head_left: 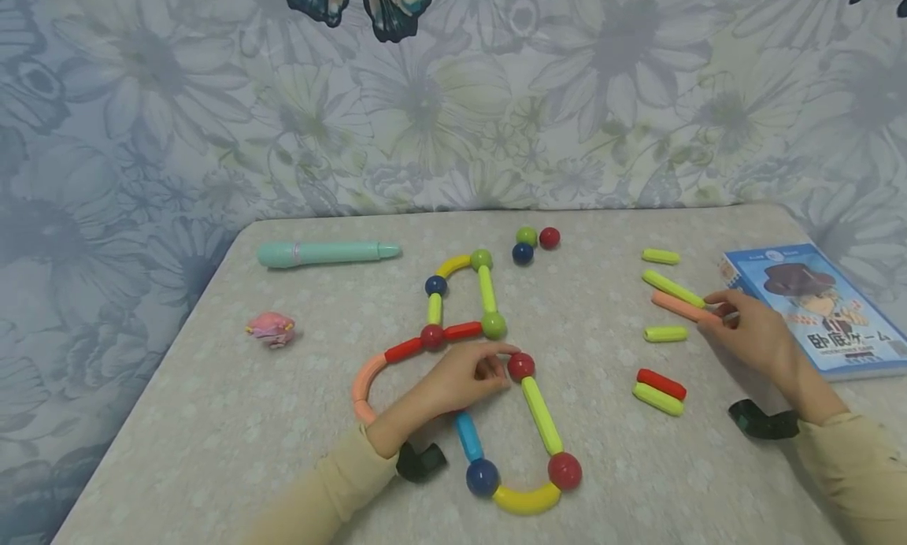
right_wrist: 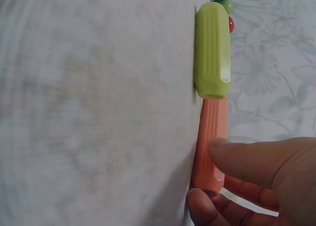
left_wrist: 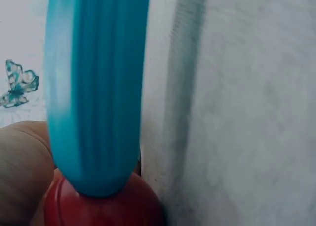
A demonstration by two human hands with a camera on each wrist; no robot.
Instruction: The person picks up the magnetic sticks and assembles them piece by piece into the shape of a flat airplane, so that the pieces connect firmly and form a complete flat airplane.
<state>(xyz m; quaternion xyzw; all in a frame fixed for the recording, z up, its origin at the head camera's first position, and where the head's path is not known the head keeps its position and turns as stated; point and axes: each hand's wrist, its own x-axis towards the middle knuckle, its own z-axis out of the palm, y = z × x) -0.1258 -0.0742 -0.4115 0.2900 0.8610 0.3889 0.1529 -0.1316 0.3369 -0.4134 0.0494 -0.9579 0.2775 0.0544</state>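
My left hand [head_left: 464, 376] is bent over the middle of a loop-shaped figure of magnetic balls and rods. Its index finger and thumb grip the side of a red ball [head_left: 520, 366], which joins a straight lime rod [head_left: 542, 415]. A blue rod [head_left: 468, 436] runs partly beneath this hand; in the left wrist view it looms large, overlapping a red ball [left_wrist: 103, 206] beside the thumb. At the right, my right hand [head_left: 754, 332] pinches an orange rod [right_wrist: 210, 142] by its near end, thumb on top. A lime rod [head_left: 673, 288] lies alongside that one.
More short rods [head_left: 664, 334] lie in a column near the right hand, beside a blue illustrated box [head_left: 822, 305]. Three loose balls [head_left: 523, 253] sit at the back. A mint marker-shaped object [head_left: 329, 253] and a small pink figure [head_left: 272, 328] are on the left.
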